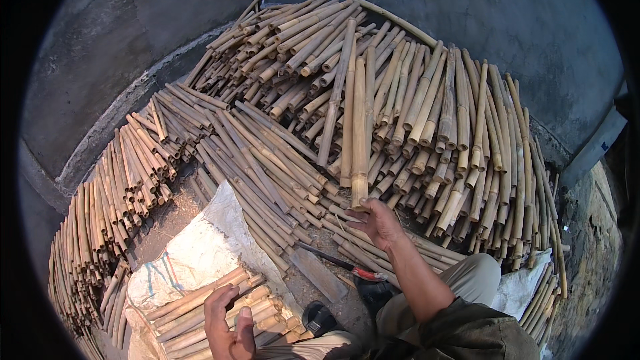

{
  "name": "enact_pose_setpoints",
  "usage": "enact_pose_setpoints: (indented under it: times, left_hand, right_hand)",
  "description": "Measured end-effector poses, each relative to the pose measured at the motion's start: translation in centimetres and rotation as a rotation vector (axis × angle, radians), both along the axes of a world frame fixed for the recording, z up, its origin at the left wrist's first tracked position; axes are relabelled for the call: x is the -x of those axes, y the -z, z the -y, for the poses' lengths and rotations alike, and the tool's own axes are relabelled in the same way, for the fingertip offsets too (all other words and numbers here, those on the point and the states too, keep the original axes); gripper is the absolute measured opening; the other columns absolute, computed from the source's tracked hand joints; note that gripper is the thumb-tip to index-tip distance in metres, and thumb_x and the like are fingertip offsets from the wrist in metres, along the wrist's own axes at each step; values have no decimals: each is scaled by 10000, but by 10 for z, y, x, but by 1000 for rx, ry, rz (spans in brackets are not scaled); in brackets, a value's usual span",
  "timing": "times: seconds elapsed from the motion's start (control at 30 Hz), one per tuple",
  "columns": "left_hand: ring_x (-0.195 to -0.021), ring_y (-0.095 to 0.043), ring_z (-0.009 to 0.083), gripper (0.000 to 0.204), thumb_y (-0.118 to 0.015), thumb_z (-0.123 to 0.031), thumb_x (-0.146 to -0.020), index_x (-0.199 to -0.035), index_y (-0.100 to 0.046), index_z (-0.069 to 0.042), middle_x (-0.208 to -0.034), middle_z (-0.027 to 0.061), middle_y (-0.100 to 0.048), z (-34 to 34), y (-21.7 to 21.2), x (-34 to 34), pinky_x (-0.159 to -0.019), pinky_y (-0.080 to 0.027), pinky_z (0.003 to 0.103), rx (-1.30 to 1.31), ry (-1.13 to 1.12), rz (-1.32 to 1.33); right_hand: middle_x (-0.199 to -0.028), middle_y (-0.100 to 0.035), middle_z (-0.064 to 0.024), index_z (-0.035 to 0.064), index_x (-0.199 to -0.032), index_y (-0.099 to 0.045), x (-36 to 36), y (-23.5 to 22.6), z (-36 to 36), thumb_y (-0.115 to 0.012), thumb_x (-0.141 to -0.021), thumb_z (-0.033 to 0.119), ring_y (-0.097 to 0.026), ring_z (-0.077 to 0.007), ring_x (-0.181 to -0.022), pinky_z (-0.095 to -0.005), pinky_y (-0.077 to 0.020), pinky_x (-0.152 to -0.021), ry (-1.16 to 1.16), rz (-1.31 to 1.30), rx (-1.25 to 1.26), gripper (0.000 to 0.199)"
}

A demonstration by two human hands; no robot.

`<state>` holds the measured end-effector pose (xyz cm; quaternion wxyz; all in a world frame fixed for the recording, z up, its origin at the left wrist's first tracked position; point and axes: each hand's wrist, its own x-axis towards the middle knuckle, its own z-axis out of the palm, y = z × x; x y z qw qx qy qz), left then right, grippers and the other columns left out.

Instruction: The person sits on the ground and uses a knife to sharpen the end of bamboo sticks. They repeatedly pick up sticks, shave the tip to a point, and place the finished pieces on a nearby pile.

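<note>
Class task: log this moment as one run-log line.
right hand: grips end of long tan bamboo pole | left hand: open above short cut bamboo bundle on white woven sack

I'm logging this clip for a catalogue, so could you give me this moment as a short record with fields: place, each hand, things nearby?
Place: concrete-walled corner with stacked piles of cut bamboo poles
Right hand: right hand grips the near end of a long bamboo pole lying on the pile
Left hand: left hand open, fingers spread, empty, over a small bamboo bundle
Under bundle: white woven sack
On ground: red-handled knife beside a flat wooden board
Body: person seated, khaki trousers, dark shoes
</note>
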<state>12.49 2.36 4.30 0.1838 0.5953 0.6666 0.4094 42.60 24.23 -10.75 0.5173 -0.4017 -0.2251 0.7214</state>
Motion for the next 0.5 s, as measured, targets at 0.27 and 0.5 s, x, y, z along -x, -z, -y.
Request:
enact_pose_setpoints:
  times: [0.27,0.5]
  left_hand:
    - [-1034,-639,244,353,-647,-119,-970,-1295,-610,15,-1219,163,-628,1,28,9,-925,-517,346,132,19,80]
    - [-1138,-628,272,723,-776,-138,-899,-1503,-396,-24,-1328,219,-559,-9,32,-28,-965,-521,384,100,184,245]
  right_hand:
    - [-1117,-655,-133,43,-1332,-522,13,-15,-22,-642,-1002,378,-699,-274,-1025,-455,-615,-872,-191,-195,-6,485]
    - [-1004,-675,-88,23,-1204,-566,65,-56,55,-688,-970,489,-697,-161,-910,-316,-595,-807,-515,106,-150,536]
